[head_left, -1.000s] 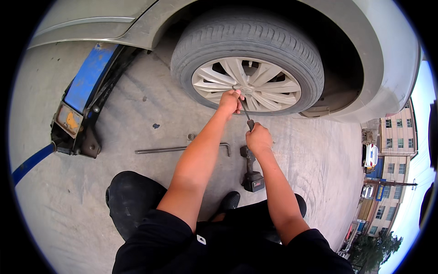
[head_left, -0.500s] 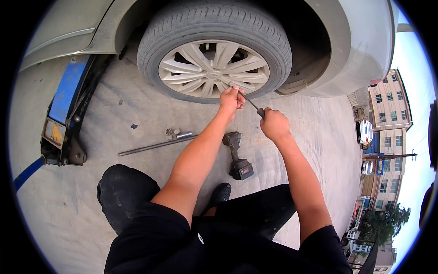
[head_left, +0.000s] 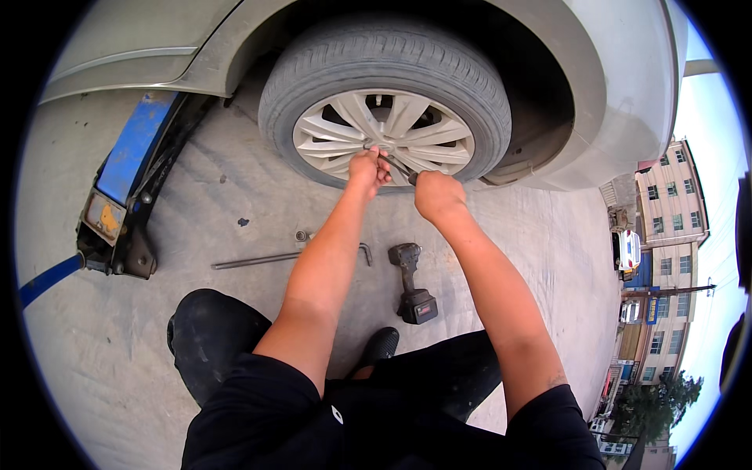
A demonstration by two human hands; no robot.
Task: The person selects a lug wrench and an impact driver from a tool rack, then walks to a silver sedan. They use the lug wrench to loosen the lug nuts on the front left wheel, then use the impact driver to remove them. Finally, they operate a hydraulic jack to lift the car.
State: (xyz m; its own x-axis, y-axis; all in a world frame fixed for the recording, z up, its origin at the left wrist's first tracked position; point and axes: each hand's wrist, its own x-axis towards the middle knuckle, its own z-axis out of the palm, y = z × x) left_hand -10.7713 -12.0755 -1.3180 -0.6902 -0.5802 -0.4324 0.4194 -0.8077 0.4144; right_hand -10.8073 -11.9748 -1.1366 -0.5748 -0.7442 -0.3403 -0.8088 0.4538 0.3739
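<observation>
A car wheel with a grey tyre (head_left: 384, 66) and a silver multi-spoke rim (head_left: 433, 154) stands in front of me. My right hand (head_left: 440, 196) is closed around the dark handle of a thin-shafted, screwdriver-like tool (head_left: 398, 165). The shaft slants up and left toward the wheel's middle. My left hand (head_left: 369, 172) is at the lower spokes, its fingers pinched around the front part of the shaft. Those fingers cover the tip, so its exact contact with the rim cannot be seen.
Below my hands lies a cordless impact wrench (head_left: 409, 283). Left of it are a long bent bar (head_left: 258, 262) and a small socket (head_left: 301, 236), partly behind my left forearm. A blue floor jack (head_left: 141, 149) reaches under the car body (head_left: 149, 39) at left.
Both hands and the tool have moved left across the rim, closer to its hub. The view has shifted slightly, and the bar's bent end now shows right of my left forearm.
</observation>
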